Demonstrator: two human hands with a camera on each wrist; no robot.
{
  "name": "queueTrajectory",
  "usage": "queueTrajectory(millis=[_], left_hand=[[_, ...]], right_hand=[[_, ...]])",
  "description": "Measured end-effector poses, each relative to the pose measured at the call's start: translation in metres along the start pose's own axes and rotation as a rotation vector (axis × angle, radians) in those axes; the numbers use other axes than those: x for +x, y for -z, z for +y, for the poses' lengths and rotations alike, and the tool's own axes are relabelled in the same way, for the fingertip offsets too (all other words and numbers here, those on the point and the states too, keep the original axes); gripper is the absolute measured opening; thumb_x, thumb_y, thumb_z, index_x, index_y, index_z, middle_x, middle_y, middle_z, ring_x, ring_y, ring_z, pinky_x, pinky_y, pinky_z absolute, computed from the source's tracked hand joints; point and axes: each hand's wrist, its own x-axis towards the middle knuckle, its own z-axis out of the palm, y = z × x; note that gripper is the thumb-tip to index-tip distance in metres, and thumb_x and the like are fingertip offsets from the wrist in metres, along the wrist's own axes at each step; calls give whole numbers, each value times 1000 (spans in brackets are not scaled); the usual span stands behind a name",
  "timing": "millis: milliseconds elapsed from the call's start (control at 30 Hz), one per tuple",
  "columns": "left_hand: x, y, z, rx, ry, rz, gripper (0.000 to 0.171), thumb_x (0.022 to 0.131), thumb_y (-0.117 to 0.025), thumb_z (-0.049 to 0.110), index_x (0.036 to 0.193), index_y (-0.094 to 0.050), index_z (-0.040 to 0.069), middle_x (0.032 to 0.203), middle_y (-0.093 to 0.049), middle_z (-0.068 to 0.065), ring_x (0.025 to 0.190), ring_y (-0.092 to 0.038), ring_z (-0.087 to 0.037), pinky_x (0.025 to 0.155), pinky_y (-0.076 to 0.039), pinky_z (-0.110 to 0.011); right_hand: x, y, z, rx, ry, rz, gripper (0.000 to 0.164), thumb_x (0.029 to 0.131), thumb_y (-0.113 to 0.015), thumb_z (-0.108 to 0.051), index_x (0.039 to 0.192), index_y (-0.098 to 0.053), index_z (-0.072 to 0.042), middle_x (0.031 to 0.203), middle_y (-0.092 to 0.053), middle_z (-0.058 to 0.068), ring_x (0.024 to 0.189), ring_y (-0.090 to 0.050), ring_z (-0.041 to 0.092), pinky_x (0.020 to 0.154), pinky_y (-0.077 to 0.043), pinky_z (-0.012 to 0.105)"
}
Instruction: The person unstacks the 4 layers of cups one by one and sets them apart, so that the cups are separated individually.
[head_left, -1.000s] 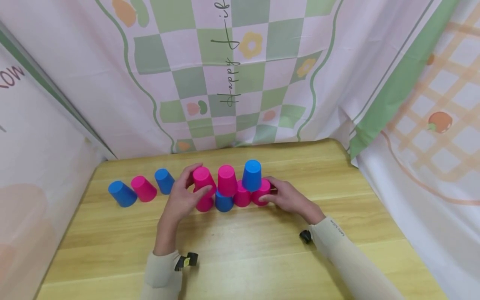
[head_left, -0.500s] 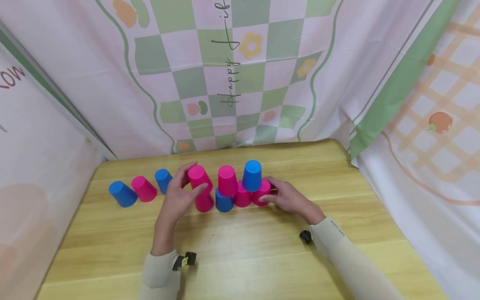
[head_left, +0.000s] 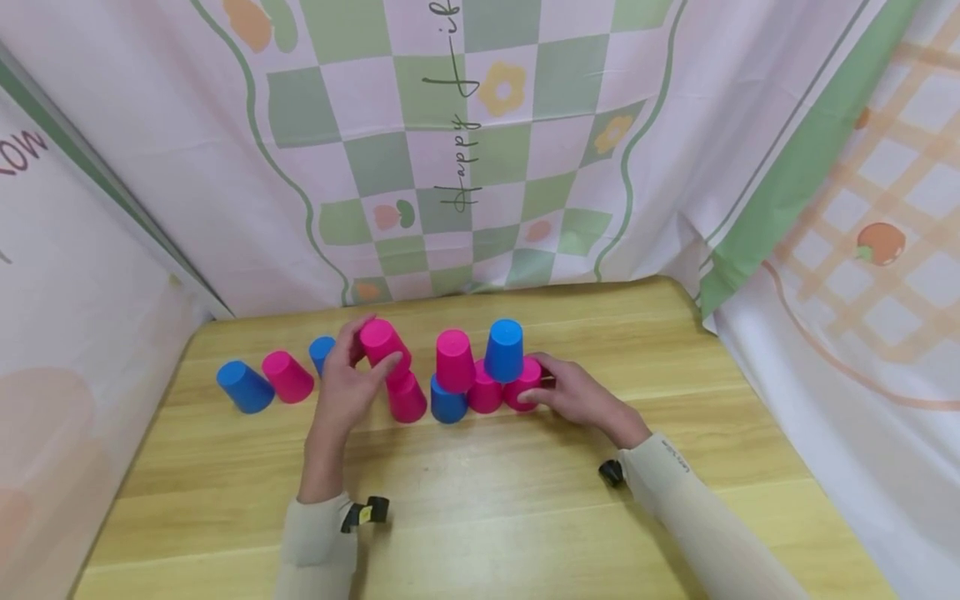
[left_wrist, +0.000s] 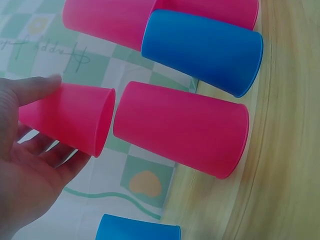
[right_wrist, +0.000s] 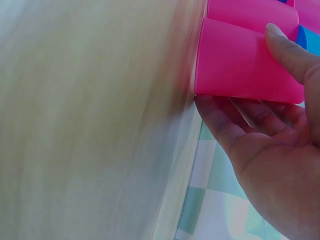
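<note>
My left hand (head_left: 347, 390) holds a pink cup (head_left: 384, 343) upside down in the air, thumb in front. In the left wrist view its rim hangs just apart from the base of the leftmost bottom pink cup (left_wrist: 182, 131). That row continues with a blue cup (head_left: 447, 405), a pink cup (head_left: 484, 395) and a rightmost pink cup (right_wrist: 240, 62). A second pink cup (head_left: 454, 360) and a blue cup (head_left: 504, 350) stand inverted on top of them. My right hand (head_left: 581, 397) grips the rightmost bottom pink cup, thumb in front and fingers behind.
Left of the stack, a blue cup (head_left: 245, 387), a pink cup (head_left: 288, 377) and another blue cup (head_left: 321, 353) stand inverted, the last partly hidden by my left hand. A patterned cloth (head_left: 442, 167) hangs behind the wooden table (head_left: 480, 517).
My left hand has moved left and slightly back with its pink cup, away from the upper pink cup. The right hand and the stacked cups have stayed still.
</note>
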Motion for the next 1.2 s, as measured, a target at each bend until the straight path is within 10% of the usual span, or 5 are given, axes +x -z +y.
queueTrajectory(millis=[1200], left_hand=[[33,-1,-28,78,67,66,66,97,-71,1,156,-46,17,149,-55,-16,140,-53,-35,116,-48,-54]], right_hand=[[1,-1,2,0,0,2,59,96,-79,-32,147,-56,-16,131,-69,4,119,-66,25,102,-58,46]])
